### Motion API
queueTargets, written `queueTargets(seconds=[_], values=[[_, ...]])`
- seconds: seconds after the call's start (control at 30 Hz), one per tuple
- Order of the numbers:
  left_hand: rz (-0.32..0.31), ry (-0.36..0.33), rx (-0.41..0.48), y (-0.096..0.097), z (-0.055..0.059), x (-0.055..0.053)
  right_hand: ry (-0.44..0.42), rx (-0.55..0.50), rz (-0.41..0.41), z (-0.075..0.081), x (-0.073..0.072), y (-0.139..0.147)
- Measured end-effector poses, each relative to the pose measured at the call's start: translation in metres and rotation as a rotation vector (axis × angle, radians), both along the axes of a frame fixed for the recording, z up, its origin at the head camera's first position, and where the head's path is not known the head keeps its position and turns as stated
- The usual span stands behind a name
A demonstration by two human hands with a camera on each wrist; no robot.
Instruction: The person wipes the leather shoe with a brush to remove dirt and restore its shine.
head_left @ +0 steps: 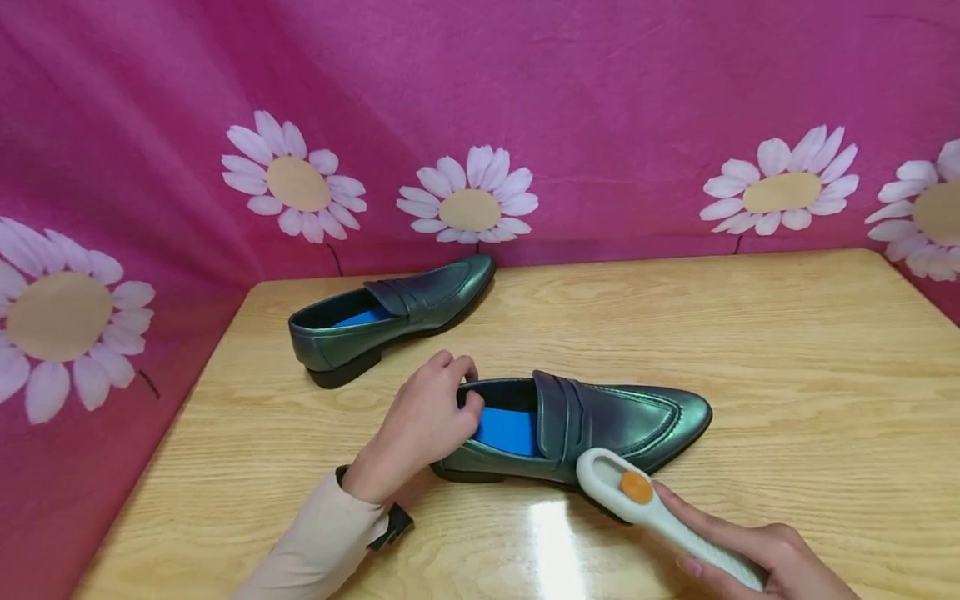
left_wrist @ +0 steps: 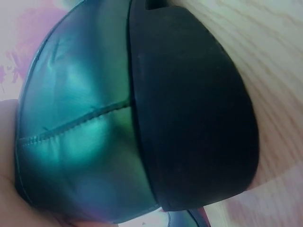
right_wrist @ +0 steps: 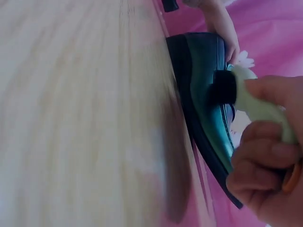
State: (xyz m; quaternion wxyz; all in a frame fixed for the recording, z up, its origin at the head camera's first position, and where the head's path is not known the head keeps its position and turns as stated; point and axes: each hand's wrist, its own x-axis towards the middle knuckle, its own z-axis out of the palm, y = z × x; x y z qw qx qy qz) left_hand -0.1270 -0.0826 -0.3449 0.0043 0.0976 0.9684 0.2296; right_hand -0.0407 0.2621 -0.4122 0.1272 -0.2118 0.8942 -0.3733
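A dark green, iridescent loafer (head_left: pixel 630 412) with a blue insole (head_left: pixel 506 429) stands on the table, toe to the right. At its back opening my left hand (head_left: pixel 427 408) grips the heel collar. The left wrist view shows the black heel block (left_wrist: pixel 199 109) and the stitched back seam close up. My right hand (head_left: pixel 783 558) holds a pale shoe brush (head_left: pixel 675 521) with an orange button (head_left: pixel 637 487) by its handle. In the right wrist view, dark bristles (right_wrist: pixel 224 88) lie against the near side of the loafer, around its middle.
The matching loafer (head_left: pixel 397 312) stands farther back on the left, toe pointing to the back right. Both shoes are on a light wooden table (head_left: pixel 825 358). A magenta cloth (head_left: pixel 615 100) with printed daisies hangs behind and along the left side.
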Motion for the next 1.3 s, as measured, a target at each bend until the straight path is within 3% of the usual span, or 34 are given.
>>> queueTargets(seconds=[0.13,0.27,0.43,0.53,0.8,1.07,1.3], values=[[-0.003,0.000,0.003,0.000,-0.003,0.001,0.105,0.001,0.050,-0.001,-0.001,-0.005],[-0.015,-0.005,0.012,0.002,-0.004,0.002,0.217,0.011,-0.028,0.005,0.001,-0.009],[-0.013,0.000,0.005,0.004,-0.002,0.000,0.199,0.122,-0.149,0.016,-0.008,-0.013],[-0.016,0.021,-0.006,0.003,-0.001,0.000,0.171,0.142,-0.155,0.023,-0.016,-0.018],[-0.015,0.044,-0.011,0.002,-0.001,0.000,0.240,0.171,-0.187,0.037,-0.033,-0.037],[-0.013,0.035,0.010,0.002,-0.002,0.001,0.439,0.091,-0.159,0.037,-0.053,-0.048],[0.006,0.033,0.013,0.000,-0.002,0.001,0.348,0.126,-0.141,0.046,-0.064,-0.053]])
